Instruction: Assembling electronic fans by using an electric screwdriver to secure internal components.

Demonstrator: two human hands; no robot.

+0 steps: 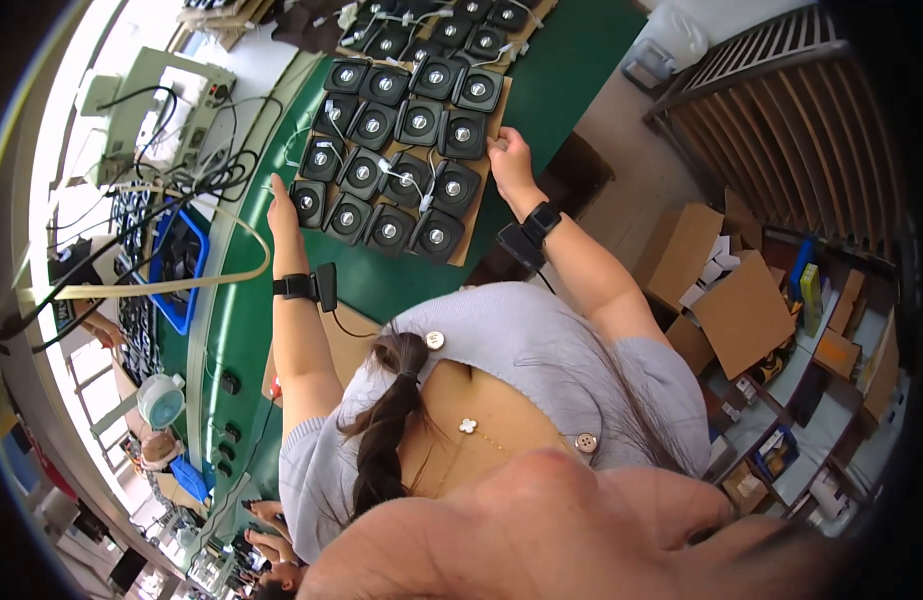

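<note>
Several black square speakers [419, 122] with round silver centres and white-plugged leads lie in close rows on a brown cardboard sheet [469, 238]. My left hand [282, 212] is at the sheet's left edge, beside the nearest left speaker. One digit points forward along the edge; the other fingers are largely hidden. On the opposite side, my right hand [513, 163] grips the right edge with curled fingers, its fingertips partly out of sight. The loaded sheet is over a green table [572, 75].
Farther along the table is another batch of speakers [452, 32]. Tangled cables [187, 170] and a blue tray [187, 265] are at left. To the right are a slatted wooden rack [782, 120], an open cardboard box [747, 315] and a plastic jug [650, 62]. Other people sit at lower left.
</note>
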